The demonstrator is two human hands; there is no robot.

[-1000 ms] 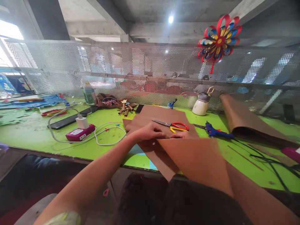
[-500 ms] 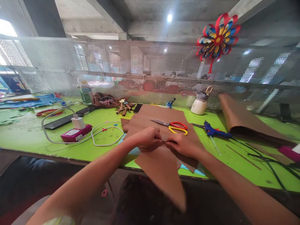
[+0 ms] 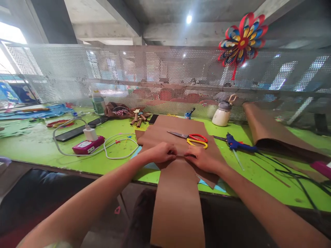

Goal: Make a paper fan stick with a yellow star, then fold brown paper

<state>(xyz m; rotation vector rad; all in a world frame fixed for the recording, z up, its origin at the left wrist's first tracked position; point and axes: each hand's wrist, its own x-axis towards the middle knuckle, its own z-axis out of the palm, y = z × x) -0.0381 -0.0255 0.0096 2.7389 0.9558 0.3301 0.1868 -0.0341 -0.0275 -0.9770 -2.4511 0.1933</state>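
Note:
A long strip of brown paper (image 3: 178,196) hangs over the table's front edge, its far end between my hands. My left hand (image 3: 164,152) has its fingers curled closed on the strip's left side. On the right side, my right hand (image 3: 200,157) pinches the same strip, fingers bent. Between the hands the strip's far edge looks rolled or folded; I cannot tell which. Under them lies a larger brown paper sheet (image 3: 170,122). Just beyond my right hand, scissors (image 3: 190,137) with red and yellow handles rest on that sheet, touched by neither hand.
A blue glue gun (image 3: 239,143) and its black cord lie at right, before a folded brown sheet (image 3: 274,134). Behind stands a white bottle (image 3: 221,113). At left are a magenta power socket (image 3: 88,145), a white cable (image 3: 121,157) and a black phone (image 3: 73,133).
The strip's near end has swung straight and now hangs lower toward me; before, it was slanted and pointed. My hands have moved slightly apart along its far edge.

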